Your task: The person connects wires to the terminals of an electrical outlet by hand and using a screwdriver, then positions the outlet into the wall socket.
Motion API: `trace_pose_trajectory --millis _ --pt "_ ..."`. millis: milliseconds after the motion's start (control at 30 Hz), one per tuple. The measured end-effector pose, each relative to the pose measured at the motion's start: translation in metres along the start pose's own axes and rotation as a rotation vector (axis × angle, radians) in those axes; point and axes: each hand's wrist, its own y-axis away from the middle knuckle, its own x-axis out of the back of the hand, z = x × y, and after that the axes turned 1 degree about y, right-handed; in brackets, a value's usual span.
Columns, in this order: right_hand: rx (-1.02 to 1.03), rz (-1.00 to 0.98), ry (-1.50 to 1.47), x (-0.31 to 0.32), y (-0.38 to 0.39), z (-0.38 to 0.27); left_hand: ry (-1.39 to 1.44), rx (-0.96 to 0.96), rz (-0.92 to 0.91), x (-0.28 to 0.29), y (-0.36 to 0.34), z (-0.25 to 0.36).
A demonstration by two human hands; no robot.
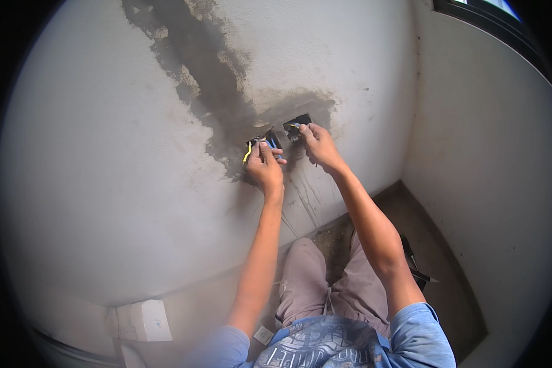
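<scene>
Two dark electrical boxes are sunk side by side in the wall, ringed by grey mortar. At the left box (276,136), my left hand (265,167) pinches the electrical wires, its fingers closed around them. A yellow-green wire (247,153) hangs out past the thumb side, and blue wires (273,145) show among the fingertips. My right hand (319,146) reaches to the right box (298,119), thumb and forefinger pressed together on wire ends at its opening. The fingers partly cover those ends and the inside of both boxes.
A wide strip of grey mortar (196,55) runs up the white wall (104,153). At the lower left, a white box (156,320) stands on the floor. A small white square plate (263,335) lies near my left arm. Dark objects (418,277) lie beside my right leg, near the corner.
</scene>
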Motion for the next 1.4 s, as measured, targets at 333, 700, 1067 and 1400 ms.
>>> trace_pose_trajectory --millis 333,700,1067,1400 --pt "0.293 0.205 0.43 0.001 0.004 0.014 -0.045 -0.006 -0.122 0.009 -0.007 -0.002" --pt "0.279 0.212 0.26 -0.012 0.026 0.026 -0.576 -0.561 -0.147 -0.01 0.048 -0.036" --pt "0.27 -0.026 0.302 0.033 0.001 0.011 -0.127 0.004 -0.074 0.029 0.032 0.006" --pt "0.118 -0.224 0.306 0.047 0.004 -0.021 -0.386 -0.02 -0.139 0.016 0.001 0.015"
